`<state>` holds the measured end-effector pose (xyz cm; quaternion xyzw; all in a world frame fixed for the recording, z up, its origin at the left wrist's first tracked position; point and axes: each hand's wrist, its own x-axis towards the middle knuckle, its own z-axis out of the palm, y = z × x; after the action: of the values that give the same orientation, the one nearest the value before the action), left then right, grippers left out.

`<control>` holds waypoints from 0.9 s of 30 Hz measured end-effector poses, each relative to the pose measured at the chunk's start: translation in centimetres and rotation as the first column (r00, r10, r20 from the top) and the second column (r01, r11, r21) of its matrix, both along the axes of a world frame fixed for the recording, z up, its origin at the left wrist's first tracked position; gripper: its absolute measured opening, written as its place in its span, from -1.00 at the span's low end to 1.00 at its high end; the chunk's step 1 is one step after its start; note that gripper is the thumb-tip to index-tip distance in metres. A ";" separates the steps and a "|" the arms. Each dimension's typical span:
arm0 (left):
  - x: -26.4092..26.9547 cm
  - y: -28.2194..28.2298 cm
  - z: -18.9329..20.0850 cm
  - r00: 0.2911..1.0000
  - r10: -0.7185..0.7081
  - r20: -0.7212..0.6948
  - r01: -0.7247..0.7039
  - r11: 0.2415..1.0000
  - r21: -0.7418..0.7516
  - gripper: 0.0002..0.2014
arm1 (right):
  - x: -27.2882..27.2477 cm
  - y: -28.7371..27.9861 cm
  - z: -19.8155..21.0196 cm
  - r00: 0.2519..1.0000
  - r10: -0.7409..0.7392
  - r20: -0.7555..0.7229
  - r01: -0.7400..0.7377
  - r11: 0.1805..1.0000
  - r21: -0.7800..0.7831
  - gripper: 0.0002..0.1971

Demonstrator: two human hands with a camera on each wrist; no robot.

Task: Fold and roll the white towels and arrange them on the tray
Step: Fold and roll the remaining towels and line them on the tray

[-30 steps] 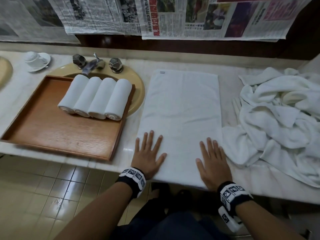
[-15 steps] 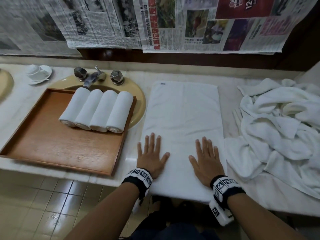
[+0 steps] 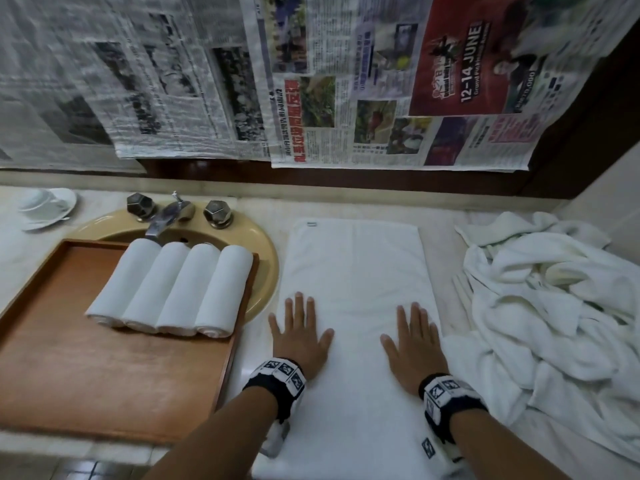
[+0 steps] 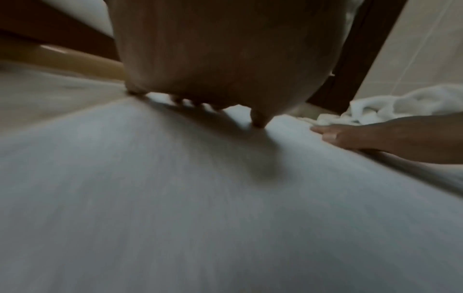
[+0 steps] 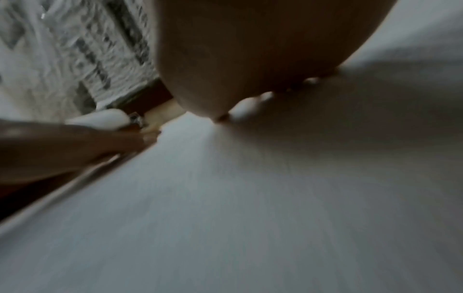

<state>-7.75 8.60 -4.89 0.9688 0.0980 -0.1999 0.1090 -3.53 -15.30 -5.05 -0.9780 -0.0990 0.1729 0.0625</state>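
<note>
Now both the left hand (image 3: 300,337) and right hand (image 3: 414,344) are pressing flat, fingers spread, on the soft, limp folded towel (image 3: 356,271), likely best pinched at its near edge for rolling.

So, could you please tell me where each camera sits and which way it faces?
Head: worn high, looking down at the folded towel, tray, both forearms, left hand and right hand.
Left wrist: low, looking along the flat left hand.
Right wrist: low, looking along the flat right hand.
Shared: both wrist views show the towel and the opposite hand.
</note>
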 end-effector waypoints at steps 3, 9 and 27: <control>2.0 -1.0 2.0 0.999 -0.005 0.042 0.003 0.999 0.050 -0.29 | 3.4 0.1 2.6 0.995 -0.094 -0.016 0.094 0.995 -0.023 -0.33; 5.5 -7.7 3.9 0.915 -0.120 0.386 0.205 0.961 -0.185 -0.54 | 12.2 -1.7 5.2 0.964 -0.266 -0.023 0.266 0.953 0.146 -0.77; 13.5 -20.1 2.2 0.950 0.028 0.312 0.060 0.961 -0.271 -0.69 | 23.4 -3.3 4.6 0.947 -0.272 -0.173 0.315 0.893 0.321 -0.88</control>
<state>5.79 -11.50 -2.71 0.9641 0.0427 -0.0565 0.2559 19.90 -18.61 -0.47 -0.9428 0.0253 0.2017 0.2643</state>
